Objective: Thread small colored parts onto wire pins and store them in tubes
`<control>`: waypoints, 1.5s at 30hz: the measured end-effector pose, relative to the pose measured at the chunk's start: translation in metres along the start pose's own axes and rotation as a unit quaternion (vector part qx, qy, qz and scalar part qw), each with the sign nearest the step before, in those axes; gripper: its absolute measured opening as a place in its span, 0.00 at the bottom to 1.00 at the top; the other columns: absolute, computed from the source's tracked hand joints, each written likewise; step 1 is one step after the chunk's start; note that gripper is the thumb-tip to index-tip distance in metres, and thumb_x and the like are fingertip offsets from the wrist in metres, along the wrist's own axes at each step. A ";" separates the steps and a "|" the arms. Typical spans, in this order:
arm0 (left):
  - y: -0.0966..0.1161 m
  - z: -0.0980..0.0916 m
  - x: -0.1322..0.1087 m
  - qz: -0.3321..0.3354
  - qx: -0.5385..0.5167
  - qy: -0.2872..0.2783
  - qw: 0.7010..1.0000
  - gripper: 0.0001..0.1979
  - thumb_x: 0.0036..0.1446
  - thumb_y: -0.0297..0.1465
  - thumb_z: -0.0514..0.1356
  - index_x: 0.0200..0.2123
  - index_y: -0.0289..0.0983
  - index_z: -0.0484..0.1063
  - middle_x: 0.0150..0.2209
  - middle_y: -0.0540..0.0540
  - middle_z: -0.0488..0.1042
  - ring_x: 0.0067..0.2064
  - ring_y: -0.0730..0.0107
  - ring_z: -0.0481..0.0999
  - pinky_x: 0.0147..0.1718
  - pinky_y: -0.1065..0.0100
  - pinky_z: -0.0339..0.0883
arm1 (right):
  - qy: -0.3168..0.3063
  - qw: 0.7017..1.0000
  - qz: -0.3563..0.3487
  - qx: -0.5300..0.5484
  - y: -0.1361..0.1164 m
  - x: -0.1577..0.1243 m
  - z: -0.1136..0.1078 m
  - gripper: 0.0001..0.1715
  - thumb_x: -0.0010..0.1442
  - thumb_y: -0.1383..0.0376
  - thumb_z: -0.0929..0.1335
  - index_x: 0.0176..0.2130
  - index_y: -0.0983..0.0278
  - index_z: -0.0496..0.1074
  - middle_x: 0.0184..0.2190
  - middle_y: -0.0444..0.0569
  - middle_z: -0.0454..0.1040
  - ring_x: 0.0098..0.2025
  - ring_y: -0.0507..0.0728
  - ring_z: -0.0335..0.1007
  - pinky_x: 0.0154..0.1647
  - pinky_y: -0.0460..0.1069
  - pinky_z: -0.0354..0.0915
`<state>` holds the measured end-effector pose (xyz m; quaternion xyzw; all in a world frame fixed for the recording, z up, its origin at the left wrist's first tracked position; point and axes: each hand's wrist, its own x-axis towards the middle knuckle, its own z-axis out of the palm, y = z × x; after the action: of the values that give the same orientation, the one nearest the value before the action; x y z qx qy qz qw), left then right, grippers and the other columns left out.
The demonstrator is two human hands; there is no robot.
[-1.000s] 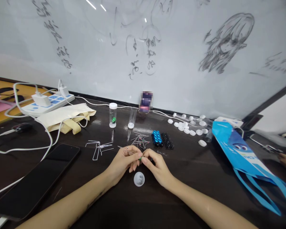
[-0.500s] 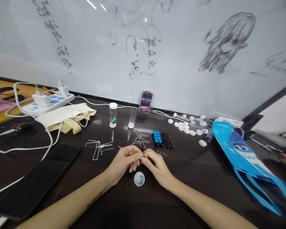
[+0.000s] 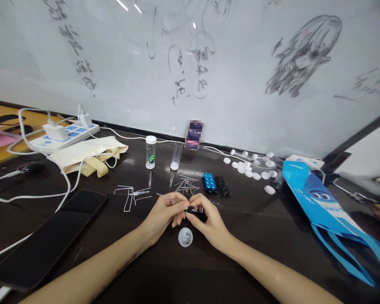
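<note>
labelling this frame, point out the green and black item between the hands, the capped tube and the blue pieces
green and black item (image 3: pixel 191 210): head view, its dark part
capped tube (image 3: pixel 150 150): head view, clear wall
blue pieces (image 3: pixel 209 183): head view, cluster's middle

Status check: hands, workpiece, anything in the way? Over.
Left hand pinching green-and-black piece. Right hand at its black end, grip unclear. Cup nearer wearer, touching neither hand.

Two upright tubes, one small cup, one blue bag, one power strip, two white chargers
</note>
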<state>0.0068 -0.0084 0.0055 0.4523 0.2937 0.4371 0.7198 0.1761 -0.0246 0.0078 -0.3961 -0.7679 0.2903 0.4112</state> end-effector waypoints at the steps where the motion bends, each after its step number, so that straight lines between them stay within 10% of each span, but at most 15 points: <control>1: 0.000 0.000 0.000 -0.002 0.001 -0.002 1.000 0.10 0.54 0.36 0.64 0.29 0.34 0.73 0.15 0.54 0.66 0.15 0.83 0.59 0.13 0.80 0.49 | -0.005 1.000 0.001 -0.002 0.001 0.000 0.000 0.06 0.63 0.62 0.66 0.34 0.62 0.64 0.32 0.45 0.65 0.34 0.55 0.62 0.36 0.49 0.60; 45: -0.002 0.000 0.001 -0.003 -0.020 -0.012 1.000 0.08 0.54 0.33 0.64 0.29 0.34 0.72 0.19 0.52 0.71 0.16 0.83 0.63 0.13 0.81 0.52 | -0.056 0.997 0.045 0.009 0.003 -0.001 -0.001 0.15 0.68 0.59 0.62 0.30 0.63 0.65 0.28 0.44 0.65 0.32 0.54 0.62 0.36 0.48 0.59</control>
<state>0.0079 -0.0084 0.0037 0.4419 0.2778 0.4351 0.7336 0.1785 -0.0235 0.0060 -0.4100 -0.7686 0.3372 0.3571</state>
